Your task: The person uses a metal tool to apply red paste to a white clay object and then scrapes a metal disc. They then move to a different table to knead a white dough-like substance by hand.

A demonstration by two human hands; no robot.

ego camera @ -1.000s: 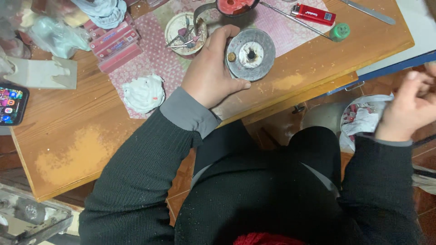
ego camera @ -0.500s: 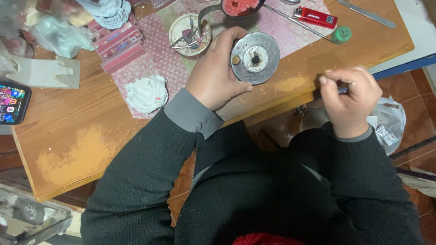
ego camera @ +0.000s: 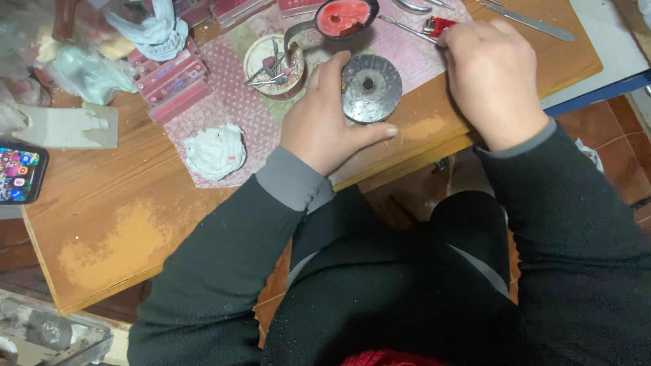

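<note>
Your left hand (ego camera: 324,122) rests on the wooden surface (ego camera: 122,224) near its front edge, fingers and thumb spread around the grey metal disc (ego camera: 371,88) — thumb stretched below it, forefinger against its left side, so the hand cups the disc rather than closing over it. The disc lies flat, partly on the pink patterned cloth (ego camera: 230,102). To the right of the disc, your right hand (ego camera: 491,78) is curled shut, its fingertips pinched by a thin metal tool (ego camera: 405,27) beside a small red object (ego camera: 439,26); whether the hand actually grips the tool you cannot tell. Left of the disc, a lump of white putty (ego camera: 215,150) sits on the cloth. Just beyond the disc stands a round tin (ego camera: 274,64) with small bits in it, and farther back a dark spoon-shaped ladle (ego camera: 342,17) holds red wax. Far left of the disc, a phone (ego camera: 20,173) lies at the surface's edge.
</note>
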